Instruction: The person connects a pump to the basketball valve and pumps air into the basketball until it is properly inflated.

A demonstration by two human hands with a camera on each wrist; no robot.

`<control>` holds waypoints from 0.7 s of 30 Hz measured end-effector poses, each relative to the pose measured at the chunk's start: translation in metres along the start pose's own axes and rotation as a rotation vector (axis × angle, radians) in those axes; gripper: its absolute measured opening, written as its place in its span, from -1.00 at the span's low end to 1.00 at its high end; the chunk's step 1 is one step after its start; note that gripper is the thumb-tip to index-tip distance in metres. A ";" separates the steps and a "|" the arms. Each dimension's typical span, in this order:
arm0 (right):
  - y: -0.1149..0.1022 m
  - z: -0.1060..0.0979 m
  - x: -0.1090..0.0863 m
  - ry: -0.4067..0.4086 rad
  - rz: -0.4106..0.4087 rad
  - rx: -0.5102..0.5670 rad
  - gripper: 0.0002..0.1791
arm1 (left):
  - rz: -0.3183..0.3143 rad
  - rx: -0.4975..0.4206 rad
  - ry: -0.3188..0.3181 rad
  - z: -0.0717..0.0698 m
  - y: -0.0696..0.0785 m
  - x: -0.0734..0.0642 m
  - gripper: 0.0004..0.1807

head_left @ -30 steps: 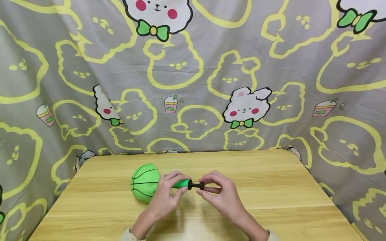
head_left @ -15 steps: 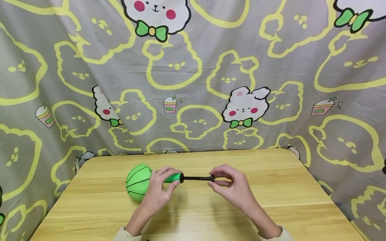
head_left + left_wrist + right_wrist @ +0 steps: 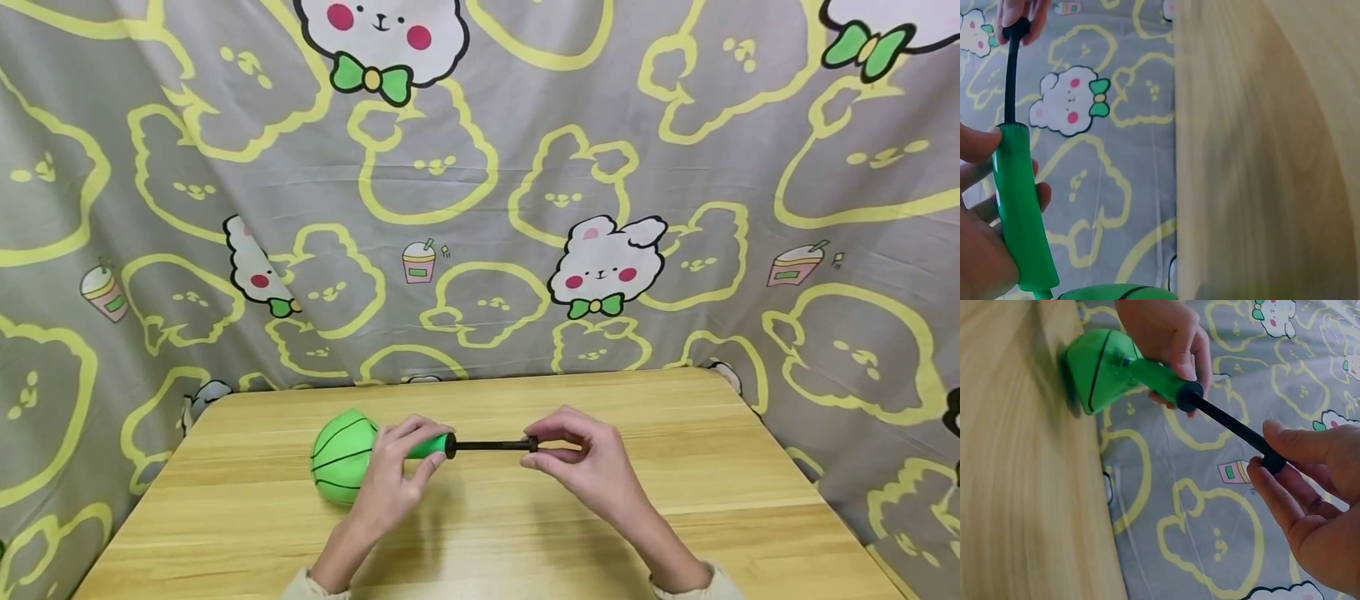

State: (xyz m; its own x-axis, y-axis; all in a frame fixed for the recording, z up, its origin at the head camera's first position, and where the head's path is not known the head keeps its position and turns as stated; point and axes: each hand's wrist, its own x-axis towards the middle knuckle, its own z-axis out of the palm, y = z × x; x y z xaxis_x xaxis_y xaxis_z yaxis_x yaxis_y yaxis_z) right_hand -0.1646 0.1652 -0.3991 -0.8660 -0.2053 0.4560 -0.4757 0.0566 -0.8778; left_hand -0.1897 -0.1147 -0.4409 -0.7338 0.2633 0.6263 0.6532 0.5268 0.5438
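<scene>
A green hand pump (image 3: 1022, 206) lies level above the table, its black rod (image 3: 491, 446) drawn far out to the right. My left hand (image 3: 393, 471) grips the green barrel. Between thumb and fingertips, my right hand (image 3: 588, 454) pinches the black end knob (image 3: 1274, 464) of the rod. At the barrel's left end is a green ball (image 3: 341, 458) with black basketball lines, partly hidden by my left hand in the head view. The ball looks dented and not fully round, and the pump's tip meets it in the right wrist view (image 3: 1104, 369).
The hands are over a light wooden table (image 3: 675, 467). Behind it and along both sides hangs a grey curtain (image 3: 480, 183) printed with yellow outlines and white bunny faces.
My right hand has moved right, drawing the rod from mostly inside the barrel to far out. My left hand, the barrel and the ball have shifted slightly left. The last half second shows little motion.
</scene>
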 end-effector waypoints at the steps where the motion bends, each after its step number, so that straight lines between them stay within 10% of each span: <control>1: 0.001 0.001 0.000 -0.003 -0.001 0.000 -0.70 | 0.009 0.000 -0.002 0.001 0.000 0.000 -0.63; 21: 0.035 0.050 -0.011 0.093 -0.080 -0.005 -0.68 | 0.003 0.015 -0.071 0.019 0.016 -0.007 -0.62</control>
State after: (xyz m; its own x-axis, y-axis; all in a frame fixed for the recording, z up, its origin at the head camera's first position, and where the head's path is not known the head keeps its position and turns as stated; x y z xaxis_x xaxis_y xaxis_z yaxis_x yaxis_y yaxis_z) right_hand -0.1639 0.1202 -0.4418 -0.8358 -0.1182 0.5361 -0.5441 0.0486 -0.8376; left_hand -0.1779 -0.0927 -0.4476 -0.7436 0.3215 0.5863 0.6530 0.5376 0.5335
